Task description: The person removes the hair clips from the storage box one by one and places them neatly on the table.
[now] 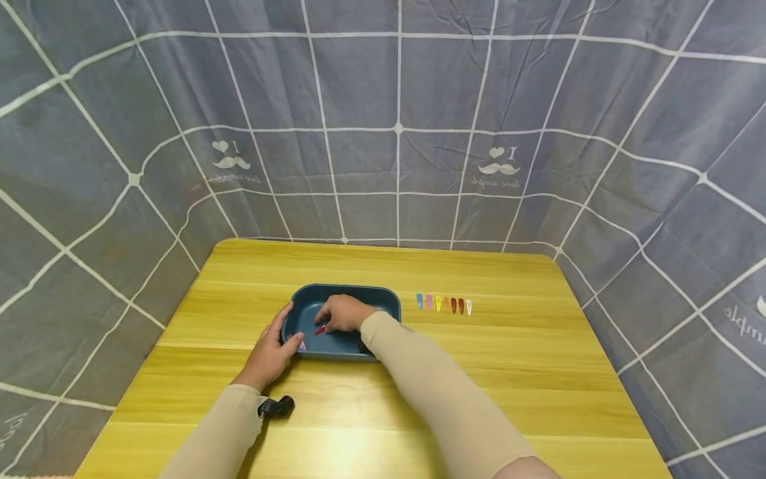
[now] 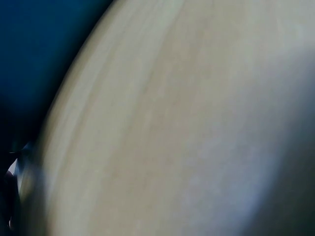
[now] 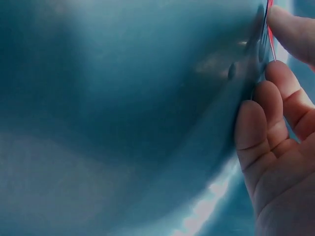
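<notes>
A dark blue basin stands on the wooden table. My right hand reaches down inside it, fingers bent, pinching a red hair clip. In the right wrist view, the thumb lies on the red clip with the index fingertip at its lower end, close to the basin's floor. With fingers stretched along the left wall and thumb over the front rim, my left hand rests on the basin's corner. A pink hair clip lies inside, beside the left thumb.
Right of the basin, several hair clips stand in a neat row, from a blue clip to a white clip. A black wrist camera sticks out from the left sleeve. A grey gridded curtain encloses the table.
</notes>
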A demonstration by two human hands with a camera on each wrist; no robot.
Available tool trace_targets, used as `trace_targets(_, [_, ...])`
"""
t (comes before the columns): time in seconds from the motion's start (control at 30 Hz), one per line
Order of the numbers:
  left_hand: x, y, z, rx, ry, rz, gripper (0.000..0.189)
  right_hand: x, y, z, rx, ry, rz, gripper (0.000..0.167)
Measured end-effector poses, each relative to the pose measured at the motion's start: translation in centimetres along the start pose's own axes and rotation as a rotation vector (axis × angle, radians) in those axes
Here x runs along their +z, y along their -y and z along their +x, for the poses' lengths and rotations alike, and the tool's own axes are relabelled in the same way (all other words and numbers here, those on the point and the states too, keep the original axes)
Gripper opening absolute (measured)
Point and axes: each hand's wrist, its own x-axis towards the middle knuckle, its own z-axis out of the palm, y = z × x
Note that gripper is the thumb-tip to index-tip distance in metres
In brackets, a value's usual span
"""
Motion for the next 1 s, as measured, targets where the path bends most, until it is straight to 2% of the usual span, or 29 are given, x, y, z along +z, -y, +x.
trace_targets(0.77, [0.0, 0.1, -0.2, -0.003, 0.006, 0.002, 0.075, 0.0, 1.1, -0.4, 0.011, 0.019, 0.018, 0.026])
trace_targets(1.0, [0.0, -0.1, -0.2, 0.006, -0.003, 0.003, 0.074, -0.3, 1.2, -0.5, -0.005, 0.003, -0.025, 0.024])
